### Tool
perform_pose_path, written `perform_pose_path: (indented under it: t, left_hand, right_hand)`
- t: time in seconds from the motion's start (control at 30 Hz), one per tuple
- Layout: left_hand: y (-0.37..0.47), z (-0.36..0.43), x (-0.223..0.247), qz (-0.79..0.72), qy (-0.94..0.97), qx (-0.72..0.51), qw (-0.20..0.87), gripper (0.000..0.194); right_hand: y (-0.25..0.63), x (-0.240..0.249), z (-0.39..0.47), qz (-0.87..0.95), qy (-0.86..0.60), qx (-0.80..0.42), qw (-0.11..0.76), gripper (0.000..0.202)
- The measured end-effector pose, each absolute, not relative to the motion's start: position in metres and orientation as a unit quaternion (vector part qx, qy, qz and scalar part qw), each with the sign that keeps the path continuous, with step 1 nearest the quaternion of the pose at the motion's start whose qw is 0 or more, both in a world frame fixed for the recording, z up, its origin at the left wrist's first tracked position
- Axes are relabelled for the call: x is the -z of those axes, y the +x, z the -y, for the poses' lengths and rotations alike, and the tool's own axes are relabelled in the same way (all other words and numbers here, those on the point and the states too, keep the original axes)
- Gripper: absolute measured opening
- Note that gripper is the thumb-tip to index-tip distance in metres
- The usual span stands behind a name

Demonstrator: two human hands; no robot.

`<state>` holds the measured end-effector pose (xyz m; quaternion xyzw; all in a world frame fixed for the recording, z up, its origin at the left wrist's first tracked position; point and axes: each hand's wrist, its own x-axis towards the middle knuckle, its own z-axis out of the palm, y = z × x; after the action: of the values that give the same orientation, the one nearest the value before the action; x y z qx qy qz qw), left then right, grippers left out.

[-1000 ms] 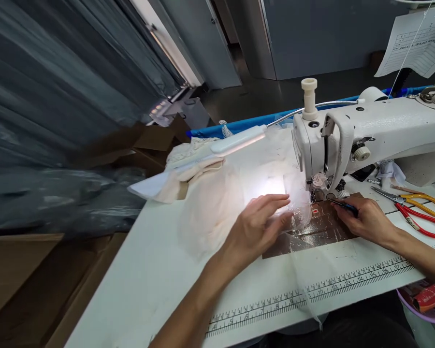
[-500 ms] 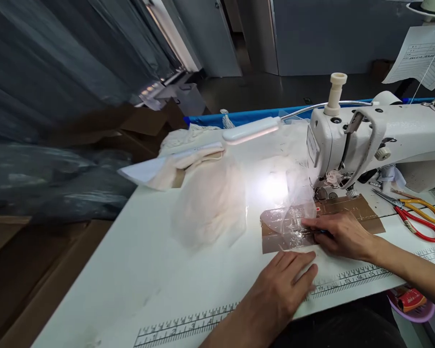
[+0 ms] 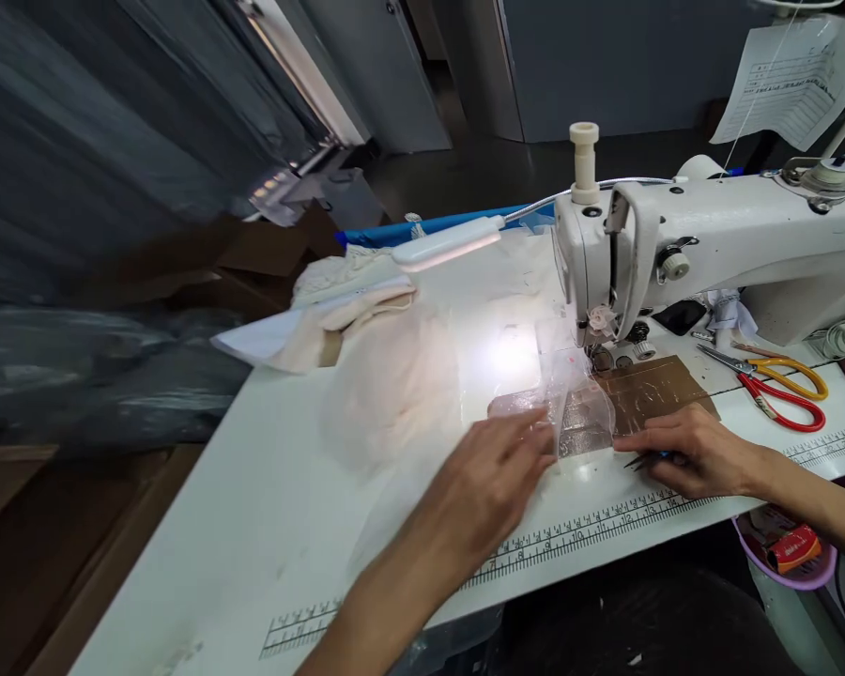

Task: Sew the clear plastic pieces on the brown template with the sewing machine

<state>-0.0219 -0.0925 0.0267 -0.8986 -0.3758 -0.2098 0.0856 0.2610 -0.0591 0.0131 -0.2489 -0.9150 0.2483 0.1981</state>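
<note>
A white sewing machine (image 3: 732, 225) stands at the right, with sheer fabric (image 3: 581, 399) lying below its needle area, over a brown taped plate (image 3: 652, 394). My left hand (image 3: 497, 465) is at the left side of that fabric, its fingers together and pinching the sheer edge. In my right hand (image 3: 690, 451) is a small dark pointed tool (image 3: 640, 460), held under the curled fingers. The right index fingertip touches the table at the fabric's lower right edge. More sheer pale fabric (image 3: 401, 385) spreads to the left of my left hand.
Red-handled scissors (image 3: 781, 404) and yellow-handled scissors (image 3: 792, 371) lie right of the plate. A lamp (image 3: 447, 244) shines over the table (image 3: 253, 507). Ruler markings (image 3: 577, 540) run along the front edge. A purple basket (image 3: 809, 573) is below; cardboard boxes (image 3: 268, 253) stand left.
My left hand has moved up and left onto the sheer fabric and closed on it. My right hand has drawn back from the fabric to its lower right. The camera view has shifted right.
</note>
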Motion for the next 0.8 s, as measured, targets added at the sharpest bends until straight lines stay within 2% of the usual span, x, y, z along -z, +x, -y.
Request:
perform_pose_path:
  t: [0.1,0.2,0.27,0.37,0.57,0.8]
  left_hand:
    - [0.012,0.084,-0.01,0.341,-0.919,0.193,0.047,0.029]
    - [0.029,0.087,0.001,0.352,-0.923,0.132,0.075,0.039]
    - [0.035,0.098,0.002,0.357,-0.921,0.115,0.103,0.039]
    - [0.039,0.119,0.001,0.358,-0.917,0.129,0.122,0.033]
    - [0.043,0.138,0.001,0.376,-0.903,0.162,0.134,0.026]
    - [0.04,0.132,0.002,0.359,-0.908,0.184,0.113,0.027]
  right_hand:
    - [0.268,-0.015,0.059,0.892,-0.294,-0.262,0.221,0.041]
    - [0.272,-0.019,0.057,0.85,-0.399,-0.266,0.218,0.032]
    - [0.271,-0.022,0.054,0.826,-0.464,-0.255,0.194,0.032]
    - [0.26,-0.028,0.048,0.82,-0.509,-0.23,0.125,0.044]
    - [0.226,-0.036,0.036,0.837,-0.527,-0.137,-0.056,0.042]
    - [0.209,-0.044,0.032,0.878,-0.464,-0.072,-0.089,0.042]
